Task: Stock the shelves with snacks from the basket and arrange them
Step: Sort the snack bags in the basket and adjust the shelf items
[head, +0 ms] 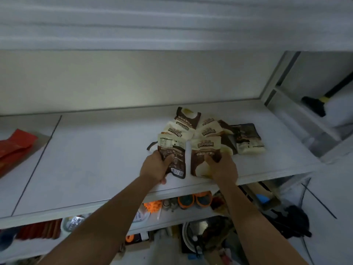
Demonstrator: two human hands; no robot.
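Several brown-and-cream snack packets [208,129] lie fanned out on the white shelf [95,159], right of its middle. My left hand [155,168] grips the lower end of one packet [172,155] that shows its printed back. My right hand [222,168] grips the lower end of another packet [205,155] lying face up beside it. Both packets rest near the shelf's front edge, a narrow gap between them. A darker packet [248,138] lies at the right end of the pile. No basket is in view.
Red packets [13,148] lie at the shelf's far left. A lower shelf [172,217] holds orange-lidded items [194,200] and other goods. Another shelf overhangs above. A white upright frame [275,83] bounds the right side, with a black-and-yellow tool [321,102] behind it.
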